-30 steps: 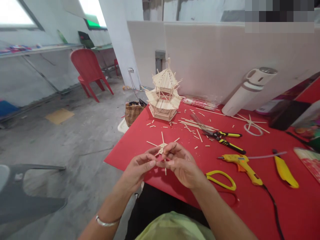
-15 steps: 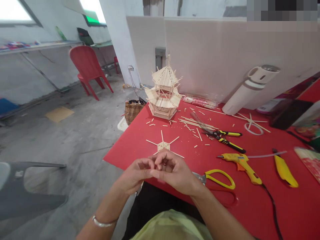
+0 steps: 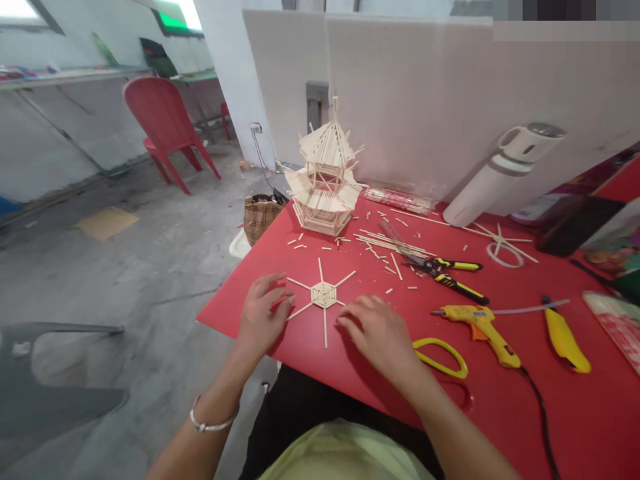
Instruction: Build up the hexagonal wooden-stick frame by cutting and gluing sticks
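Note:
A flat stick frame (image 3: 324,294), shaped like a small hexagonal web with spokes, lies on the red tabletop (image 3: 280,327) in front of me. My left hand (image 3: 265,308) is at its left side with fingers apart, near the tips of the left spokes. On the other side my right hand (image 3: 375,330) hovers close to the right spoke, its fingers curved but apart and nothing visible in them. Whether either hand touches a spoke I cannot tell. Behind the frame stands a tiered pagoda model (image 3: 327,180) made of thin sticks.
Pliers (image 3: 457,279), a yellow glue gun (image 3: 483,320) and yellow-handled scissors (image 3: 440,357) lie to the right. Loose sticks (image 3: 395,243) and cut bits are scattered behind. A white flask (image 3: 500,173) leans against the board. A yellow-handled tool (image 3: 565,337) lies farther right.
My hands were together over the near edge of the stick frame; they have parted to its left and right. The whole frame now shows between them.

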Demonstrator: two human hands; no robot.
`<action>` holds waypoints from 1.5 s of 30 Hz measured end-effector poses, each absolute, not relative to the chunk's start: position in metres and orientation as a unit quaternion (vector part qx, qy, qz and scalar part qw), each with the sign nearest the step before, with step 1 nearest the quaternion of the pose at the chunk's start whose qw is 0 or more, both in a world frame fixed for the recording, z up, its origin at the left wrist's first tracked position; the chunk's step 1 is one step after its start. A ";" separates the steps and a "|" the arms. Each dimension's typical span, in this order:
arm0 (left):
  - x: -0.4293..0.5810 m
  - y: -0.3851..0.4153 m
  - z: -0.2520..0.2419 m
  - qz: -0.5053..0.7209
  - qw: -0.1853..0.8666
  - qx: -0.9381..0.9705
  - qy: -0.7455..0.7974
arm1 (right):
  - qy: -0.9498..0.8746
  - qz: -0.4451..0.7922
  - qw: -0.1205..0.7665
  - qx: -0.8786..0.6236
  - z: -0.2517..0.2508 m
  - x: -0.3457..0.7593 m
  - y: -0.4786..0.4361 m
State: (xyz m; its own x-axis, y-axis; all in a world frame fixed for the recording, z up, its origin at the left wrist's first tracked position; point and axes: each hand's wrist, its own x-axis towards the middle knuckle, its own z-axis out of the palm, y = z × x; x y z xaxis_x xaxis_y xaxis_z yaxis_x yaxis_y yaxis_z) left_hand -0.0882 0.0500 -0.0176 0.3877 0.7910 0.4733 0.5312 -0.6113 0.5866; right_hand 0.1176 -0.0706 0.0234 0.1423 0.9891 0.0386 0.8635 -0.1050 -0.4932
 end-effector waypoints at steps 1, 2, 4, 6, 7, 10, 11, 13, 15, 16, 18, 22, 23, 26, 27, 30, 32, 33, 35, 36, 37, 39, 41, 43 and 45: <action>-0.087 0.051 -0.021 0.380 0.172 0.810 0.411 | -0.621 0.125 0.168 -0.755 0.019 0.127 -0.068; -0.086 0.052 -0.023 0.386 0.171 0.805 0.418 | -0.608 0.112 0.141 -0.773 0.014 0.134 -0.066; -0.085 0.053 -0.027 0.399 0.172 0.791 0.431 | -0.593 0.111 0.109 -0.790 0.005 0.141 -0.062; -0.086 0.054 -0.030 0.408 0.181 0.777 0.443 | -0.590 0.114 0.096 -0.794 -0.001 0.140 -0.059; -0.086 0.054 -0.031 0.412 0.187 0.770 0.449 | -0.590 0.114 0.092 -0.794 -0.003 0.138 -0.058; -0.089 0.054 -0.031 0.432 0.207 0.743 0.467 | -0.586 0.117 0.101 -0.796 -0.005 0.138 -0.056; -0.089 0.054 -0.030 0.441 0.214 0.731 0.474 | -0.582 0.117 0.114 -0.796 -0.006 0.140 -0.056; -0.090 0.055 -0.027 0.461 0.234 0.701 0.492 | -0.576 0.110 0.155 -0.795 -0.005 0.148 -0.056; -0.088 0.058 -0.023 0.478 0.272 0.659 0.512 | -0.575 0.098 0.212 -0.784 -0.003 0.159 -0.056; -0.086 0.060 -0.019 0.486 0.303 0.634 0.519 | -0.575 0.094 0.244 -0.775 -0.001 0.164 -0.056; -0.077 0.066 -0.010 0.499 0.380 0.578 0.522 | -0.569 0.088 0.313 -0.755 0.002 0.171 -0.055; -0.047 0.086 0.013 0.519 0.484 0.519 0.477 | -0.541 0.071 0.445 -0.710 0.005 0.177 -0.054; -0.038 0.092 0.018 0.521 0.498 0.522 0.456 | -0.537 0.064 0.470 -0.698 0.005 0.177 -0.055; -0.013 0.107 0.031 0.529 0.529 0.531 0.397 | -0.507 0.061 0.520 -0.685 0.006 0.176 -0.058; -0.005 0.110 0.033 0.535 0.536 0.525 0.388 | -0.489 0.073 0.531 -0.688 0.007 0.177 -0.060; 0.008 0.116 0.031 0.555 0.560 0.476 0.389 | -0.428 0.132 0.555 -0.701 0.010 0.179 -0.063; 0.010 0.116 0.025 0.551 0.595 0.444 0.382 | -0.390 0.179 0.571 -0.700 0.011 0.180 -0.063; 0.009 0.116 0.022 0.536 0.620 0.436 0.372 | -0.373 0.206 0.578 -0.696 0.011 0.181 -0.063; 0.006 0.116 0.018 0.497 0.665 0.431 0.353 | -0.347 0.266 0.588 -0.680 0.009 0.181 -0.062; 0.005 0.115 0.017 0.484 0.679 0.428 0.348 | -0.337 0.296 0.593 -0.669 0.008 0.181 -0.061; 0.003 0.115 0.017 0.477 0.688 0.425 0.345 | -0.325 0.324 0.600 -0.655 0.006 0.181 -0.060; 0.002 0.115 0.019 0.478 0.691 0.418 0.346 | -0.300 0.370 0.614 -0.630 0.004 0.181 -0.058; 0.002 0.115 0.023 0.483 0.689 0.416 0.346 | -0.281 0.393 0.627 -0.611 0.003 0.181 -0.057; 0.002 0.113 0.026 0.481 0.688 0.419 0.345 | -0.273 0.396 0.632 -0.607 0.004 0.182 -0.056; 0.001 0.111 0.028 0.480 0.689 0.422 0.341 | -0.273 0.394 0.631 -0.610 0.005 0.183 -0.055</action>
State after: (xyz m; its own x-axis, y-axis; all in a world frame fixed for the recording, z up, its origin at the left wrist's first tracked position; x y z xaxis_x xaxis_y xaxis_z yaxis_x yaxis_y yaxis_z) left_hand 0.0014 0.1111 0.0281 0.3069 0.9495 -0.0648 -0.3740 0.1829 0.9092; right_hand 0.1828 -0.0553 0.0048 0.5406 0.8300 -0.1373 -0.1649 -0.0555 -0.9847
